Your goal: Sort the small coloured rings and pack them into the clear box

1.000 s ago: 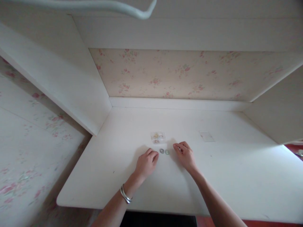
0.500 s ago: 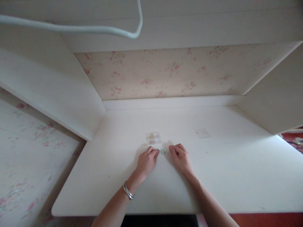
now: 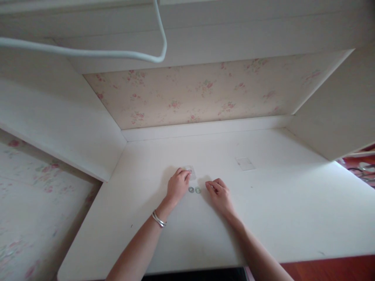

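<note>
Two small rings lie side by side on the counter, a grey ring [image 3: 191,189] to the L and a pale green ring [image 3: 198,190] to the R, both btwn the hands. Just beyond them: clear box [image 3: 192,175], partly blocked from view by the L hand [image 3: 177,185]; contents can't be made out. Clear flat sheet [image 3: 245,164] lies farther R, well apart. White tube [image 3: 123,54] crosses upper L, away from the work.

L hand reaches over the box's L side, fingers bent down; can't tell if clamped on anything. Silver bracelet [image 3: 159,219] on that wrist. R hand [image 3: 219,195] near the green ring, not touching it, fingers curled, thumb side inward; can't tell if anything's held. Hands apart.

Surface: white counter [image 3: 281,210], small dark mark [image 3: 131,226] at L. Floral wallpaper [image 3: 158,93] behind, white side panels, reddish floor [image 3: 331,269] lower R.
</note>
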Available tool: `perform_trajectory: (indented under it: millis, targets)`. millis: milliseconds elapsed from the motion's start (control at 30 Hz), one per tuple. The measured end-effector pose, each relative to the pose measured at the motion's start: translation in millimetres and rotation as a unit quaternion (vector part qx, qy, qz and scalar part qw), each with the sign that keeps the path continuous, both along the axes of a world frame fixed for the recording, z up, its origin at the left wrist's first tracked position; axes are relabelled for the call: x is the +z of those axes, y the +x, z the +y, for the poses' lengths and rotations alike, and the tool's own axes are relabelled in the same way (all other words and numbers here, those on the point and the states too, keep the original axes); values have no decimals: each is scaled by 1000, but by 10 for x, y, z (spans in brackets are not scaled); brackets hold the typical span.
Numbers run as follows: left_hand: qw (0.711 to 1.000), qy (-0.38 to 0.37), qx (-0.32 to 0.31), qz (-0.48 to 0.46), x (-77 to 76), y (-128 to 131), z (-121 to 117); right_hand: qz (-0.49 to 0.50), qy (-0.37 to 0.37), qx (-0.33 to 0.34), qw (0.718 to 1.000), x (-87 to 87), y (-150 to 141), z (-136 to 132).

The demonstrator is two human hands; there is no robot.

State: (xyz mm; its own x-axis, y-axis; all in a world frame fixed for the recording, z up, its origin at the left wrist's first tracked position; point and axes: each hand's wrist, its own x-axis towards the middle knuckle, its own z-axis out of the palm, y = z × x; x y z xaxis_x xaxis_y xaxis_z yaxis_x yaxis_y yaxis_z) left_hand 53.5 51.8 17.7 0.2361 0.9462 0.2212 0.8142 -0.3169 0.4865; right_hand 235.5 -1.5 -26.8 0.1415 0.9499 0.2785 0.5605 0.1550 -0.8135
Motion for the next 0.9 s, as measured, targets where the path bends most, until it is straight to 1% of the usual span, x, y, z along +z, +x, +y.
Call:
perform_trajectory:
  millis: [167, 267, 333, 467, 567, 700, 800, 900]
  targets:
    - [998, -35, 19, 41, 4, 73, 221, -3, -2, -4, 1000, -20, 12, 25]
    - [998, -47, 18, 46, 1, 53, 267, -7, 0, -4, 1000, -34, 21, 23]
    - [999, -35, 23, 28, 3, -3, 251, -10, -1, -1, 1000, -40, 26, 16]
    - [999, 2, 25, -34, -3, -182, 107, -24, 6, 12, 1000, -39, 15, -16]
    - [997, 6, 15, -82, -51, -298, -74, -68, 21, 54, 996, -8, -30, -57]
    - [992, -33, -6, -122, -173, -353, -309, -191, 25, 138, 972, 98, -146, -102]
    - [988, -60, -18, -143, -249, -346, -407, -266, 28, 156, 951, 186, -239, -89]
    - [985, -72, -21, -154, -279, -347, -426, -304, 33, 162, 938, 238, -297, -43]
